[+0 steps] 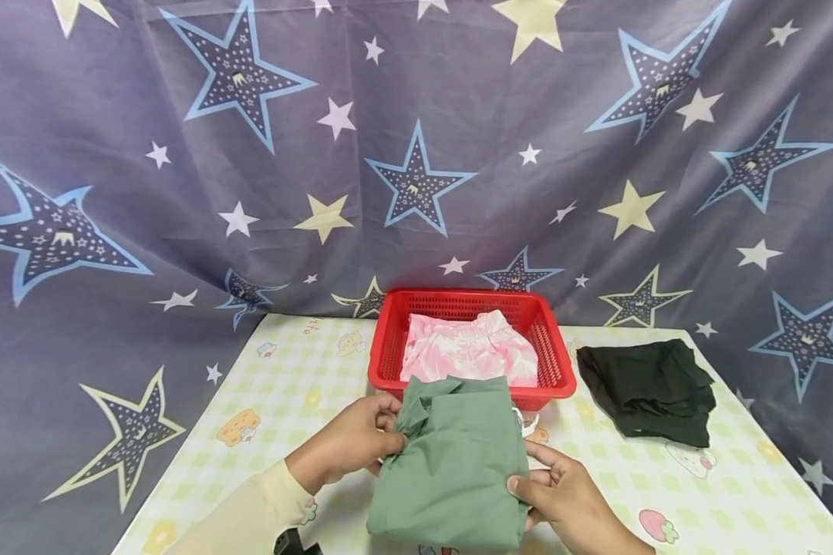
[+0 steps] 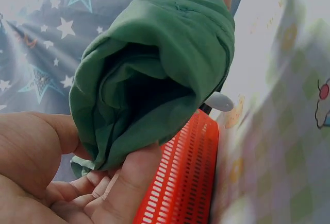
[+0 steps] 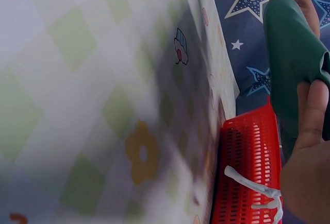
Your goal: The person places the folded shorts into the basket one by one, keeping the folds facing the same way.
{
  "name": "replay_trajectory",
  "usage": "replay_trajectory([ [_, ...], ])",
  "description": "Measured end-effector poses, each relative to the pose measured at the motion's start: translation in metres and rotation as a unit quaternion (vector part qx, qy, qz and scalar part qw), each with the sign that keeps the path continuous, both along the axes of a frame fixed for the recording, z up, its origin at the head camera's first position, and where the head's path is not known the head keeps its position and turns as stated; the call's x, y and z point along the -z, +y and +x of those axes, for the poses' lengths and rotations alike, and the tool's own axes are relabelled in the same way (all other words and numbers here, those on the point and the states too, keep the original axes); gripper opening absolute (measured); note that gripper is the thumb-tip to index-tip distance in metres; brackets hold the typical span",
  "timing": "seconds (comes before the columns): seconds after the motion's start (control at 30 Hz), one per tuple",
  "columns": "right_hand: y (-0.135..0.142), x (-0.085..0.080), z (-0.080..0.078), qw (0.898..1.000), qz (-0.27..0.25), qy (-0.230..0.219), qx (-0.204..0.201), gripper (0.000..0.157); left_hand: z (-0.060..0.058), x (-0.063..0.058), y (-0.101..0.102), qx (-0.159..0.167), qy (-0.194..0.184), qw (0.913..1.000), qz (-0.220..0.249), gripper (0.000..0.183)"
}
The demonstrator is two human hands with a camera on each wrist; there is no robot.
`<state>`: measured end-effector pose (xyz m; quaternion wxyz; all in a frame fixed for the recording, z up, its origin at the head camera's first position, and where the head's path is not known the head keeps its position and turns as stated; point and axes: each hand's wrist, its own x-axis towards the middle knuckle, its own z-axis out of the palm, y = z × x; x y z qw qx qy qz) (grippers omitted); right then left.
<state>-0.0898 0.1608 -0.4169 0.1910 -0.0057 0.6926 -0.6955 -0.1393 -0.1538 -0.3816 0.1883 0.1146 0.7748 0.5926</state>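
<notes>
A folded green garment with a white drawstring is held up in front of me, above the table. My left hand pinches its left edge near the top; in the left wrist view the rolled open end of the green cloth shows hollow folds. On the other side my right hand grips the edge, thumb on the front face and fingers behind. The drawstring dangles below the bundle in the right wrist view. Behind the garment, pink-and-white shorts with a gathered waistband lie in a red basket.
The red basket stands at the table's back edge, against a dark curtain printed with stars. A folded black garment lies right of it on the checked tablecloth.
</notes>
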Motion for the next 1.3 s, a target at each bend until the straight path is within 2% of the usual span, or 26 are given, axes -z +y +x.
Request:
replay_trajectory([
  [0.37, 0.013, -0.005, -0.003, 0.998, -0.055, 0.021, -0.024, 0.076, -0.001, 0.003, 0.001, 0.004, -0.041, 0.9967, 0.070, 0.035],
  [0.7, 0.016, -0.011, -0.004, 0.996, -0.076, 0.032, -0.033, 0.075, -0.004, 0.002, 0.005, -0.009, -0.045, 0.9953, 0.085, 0.038],
  [0.97, 0.019, -0.019, -0.013, 0.995, -0.081, 0.046, -0.044, 0.076, -0.009, -0.001, 0.008, -0.022, -0.030, 0.9946, 0.097, 0.041],
  [1.3, 0.017, -0.031, -0.025, 0.996, -0.062, 0.067, -0.024, 0.077, -0.020, -0.009, 0.011, -0.043, -0.026, 0.9915, 0.120, 0.038],
])
